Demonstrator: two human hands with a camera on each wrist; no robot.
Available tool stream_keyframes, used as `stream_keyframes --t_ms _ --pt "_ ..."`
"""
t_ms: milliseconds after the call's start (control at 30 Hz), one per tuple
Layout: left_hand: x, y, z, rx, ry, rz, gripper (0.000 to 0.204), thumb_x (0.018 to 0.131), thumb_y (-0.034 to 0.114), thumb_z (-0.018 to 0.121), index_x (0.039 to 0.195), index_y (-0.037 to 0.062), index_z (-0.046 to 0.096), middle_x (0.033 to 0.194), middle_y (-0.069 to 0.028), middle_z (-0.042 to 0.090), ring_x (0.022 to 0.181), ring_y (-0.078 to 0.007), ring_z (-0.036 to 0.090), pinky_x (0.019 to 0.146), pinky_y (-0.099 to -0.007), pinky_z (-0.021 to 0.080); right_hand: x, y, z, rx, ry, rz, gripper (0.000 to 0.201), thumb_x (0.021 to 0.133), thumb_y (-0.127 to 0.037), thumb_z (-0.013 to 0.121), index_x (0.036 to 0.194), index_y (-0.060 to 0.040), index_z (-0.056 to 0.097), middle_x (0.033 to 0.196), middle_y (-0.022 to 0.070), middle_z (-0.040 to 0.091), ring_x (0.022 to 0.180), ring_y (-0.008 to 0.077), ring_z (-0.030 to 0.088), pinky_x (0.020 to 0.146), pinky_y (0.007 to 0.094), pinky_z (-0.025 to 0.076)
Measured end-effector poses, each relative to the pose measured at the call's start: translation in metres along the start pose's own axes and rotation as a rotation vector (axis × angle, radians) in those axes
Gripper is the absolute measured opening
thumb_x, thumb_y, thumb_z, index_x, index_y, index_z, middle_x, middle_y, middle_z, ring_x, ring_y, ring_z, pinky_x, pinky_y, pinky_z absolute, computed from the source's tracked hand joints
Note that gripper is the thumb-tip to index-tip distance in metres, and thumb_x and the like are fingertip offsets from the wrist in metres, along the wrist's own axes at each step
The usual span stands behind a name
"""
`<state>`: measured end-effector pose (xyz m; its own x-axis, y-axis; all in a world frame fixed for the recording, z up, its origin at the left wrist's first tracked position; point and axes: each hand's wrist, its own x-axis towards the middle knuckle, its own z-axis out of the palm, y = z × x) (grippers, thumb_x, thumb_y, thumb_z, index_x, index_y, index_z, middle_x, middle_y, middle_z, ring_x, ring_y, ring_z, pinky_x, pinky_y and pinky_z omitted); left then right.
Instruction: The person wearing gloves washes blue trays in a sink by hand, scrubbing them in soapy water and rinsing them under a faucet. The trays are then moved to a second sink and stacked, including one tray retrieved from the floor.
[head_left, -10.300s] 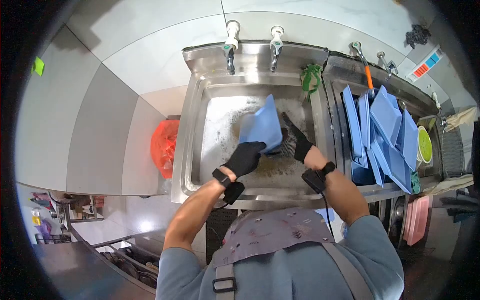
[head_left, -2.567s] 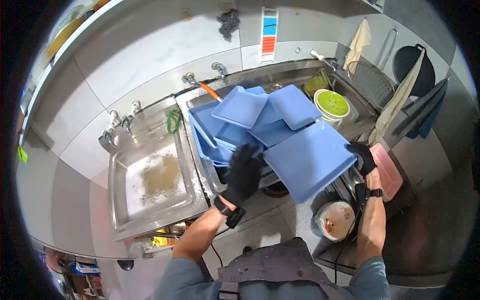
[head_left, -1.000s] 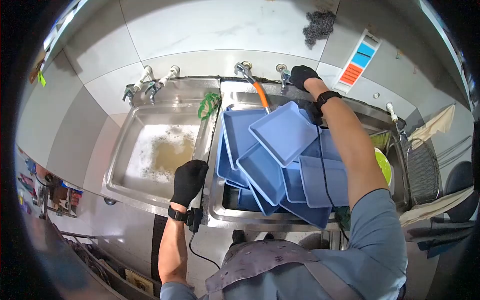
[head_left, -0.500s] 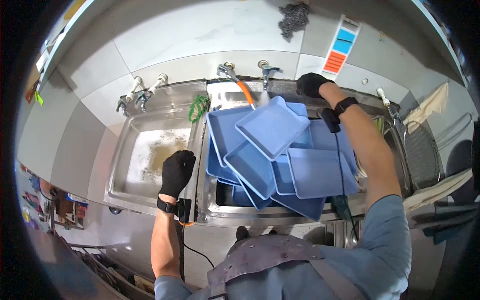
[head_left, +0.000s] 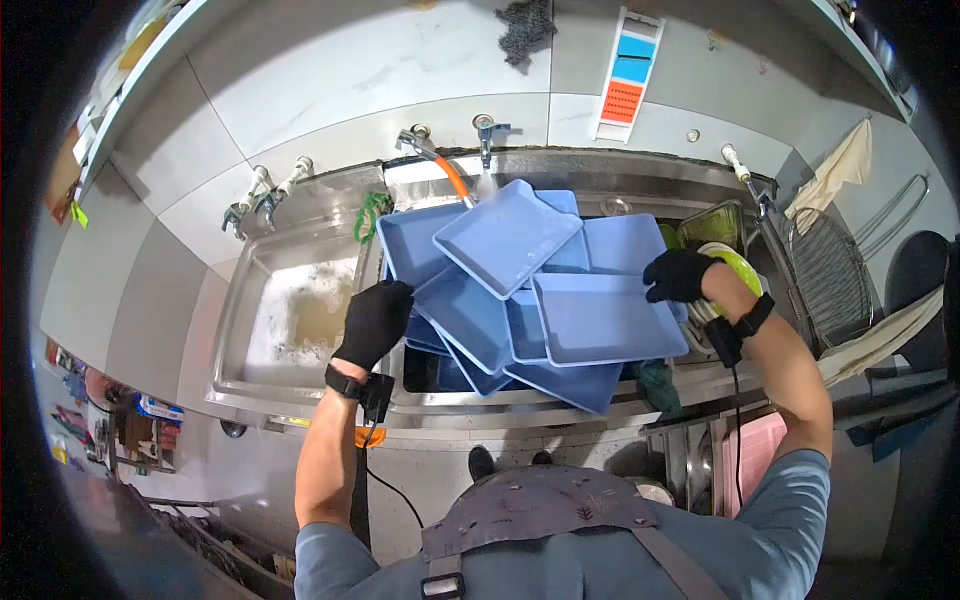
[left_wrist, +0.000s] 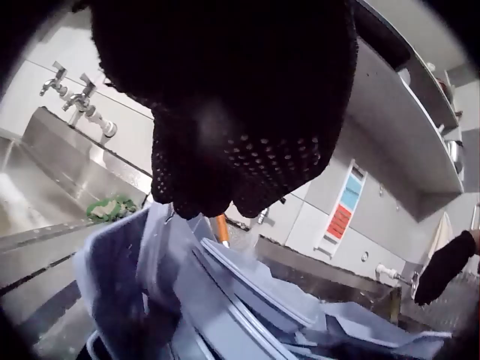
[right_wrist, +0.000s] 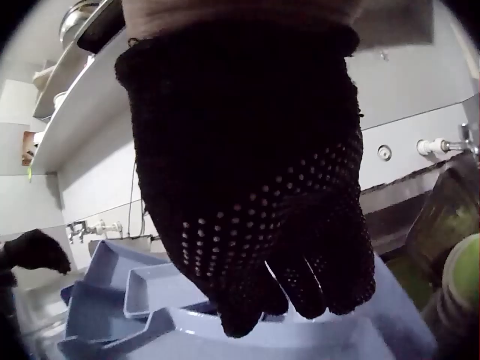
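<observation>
Several blue trays (head_left: 612,318) lie piled and overlapping in the right-hand sink. My black-gloved left hand (head_left: 376,322) is at the pile's left side, above the divider between the sinks; in the left wrist view its loosely bent fingers hang over tray edges (left_wrist: 225,300), holding nothing. Over the right end of the pile is my gloved right hand (head_left: 680,276), fingers pointing down with gaps between them and nothing gripped. In the right wrist view that hand (right_wrist: 262,180) covers part of a tray. Water runs from the tap (head_left: 486,140) behind the pile.
Foamy, brownish water (head_left: 318,312) stands in the left sink (head_left: 225,345). An orange hose (head_left: 452,178) and a green net-like scrubber (head_left: 372,216) are at the back. To the right are a green-topped container (head_left: 735,262), a wire basket (head_left: 835,265) and hanging cloths.
My right hand has left the back taps and come forward and down to the right trays. Water now falls from the tap behind them. My left hand remains by the divider, nearer the trays.
</observation>
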<state>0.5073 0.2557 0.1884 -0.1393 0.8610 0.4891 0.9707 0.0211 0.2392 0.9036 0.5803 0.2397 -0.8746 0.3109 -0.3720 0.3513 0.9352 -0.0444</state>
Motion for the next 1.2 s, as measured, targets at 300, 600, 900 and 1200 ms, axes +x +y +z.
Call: stream_keyframes --t_ms 300,600,900,1200 --pt "0.058 0.062 0.096 0.033 -0.274 0.318 0.023 0.078 0.023 0.067 0.095 0.0069 0.066 0.087 -0.0160 0.066 0.082 -0.0358 0.065 0.073 -0.0464 0.052 0.014 -0.050 0.041 0.096 0.176 -0.114 0.037 0.083 -0.037 0.065 0.103 -0.0062 0.067 0.101 0.0213 0.066 0.096 0.0380 0.063 0.086 0.0467 0.049" --pt "0.087 0.074 0.148 0.306 -0.343 0.320 0.017 0.074 0.023 0.063 0.076 0.0080 0.070 0.078 -0.0144 0.067 0.073 -0.0350 0.066 0.066 -0.0481 0.051 -0.011 -0.051 0.056 0.171 0.168 -0.022 0.037 0.083 -0.037 0.063 0.105 -0.0076 0.068 0.102 0.0216 0.067 0.097 0.0383 0.063 0.086 0.0468 0.049" --pt "0.101 0.044 0.121 0.263 -0.428 0.317 0.024 0.073 0.029 0.063 0.071 0.0060 0.070 0.074 -0.0171 0.066 0.073 -0.0368 0.066 0.065 -0.0468 0.052 -0.002 -0.042 0.051 0.212 0.054 -0.042 0.042 0.083 -0.040 0.063 0.107 -0.0065 0.067 0.106 0.0210 0.067 0.101 0.0375 0.062 0.089 0.0451 0.049" --pt "0.093 -0.014 0.078 0.211 -0.285 0.360 0.011 0.069 0.016 0.060 0.076 0.0079 0.064 0.076 -0.0167 0.063 0.075 -0.0380 0.062 0.068 -0.0484 0.050 0.056 -0.038 0.026 0.171 0.267 -0.042 0.042 0.084 -0.036 0.064 0.113 -0.0051 0.065 0.113 0.0208 0.065 0.105 0.0388 0.060 0.092 0.0471 0.047"
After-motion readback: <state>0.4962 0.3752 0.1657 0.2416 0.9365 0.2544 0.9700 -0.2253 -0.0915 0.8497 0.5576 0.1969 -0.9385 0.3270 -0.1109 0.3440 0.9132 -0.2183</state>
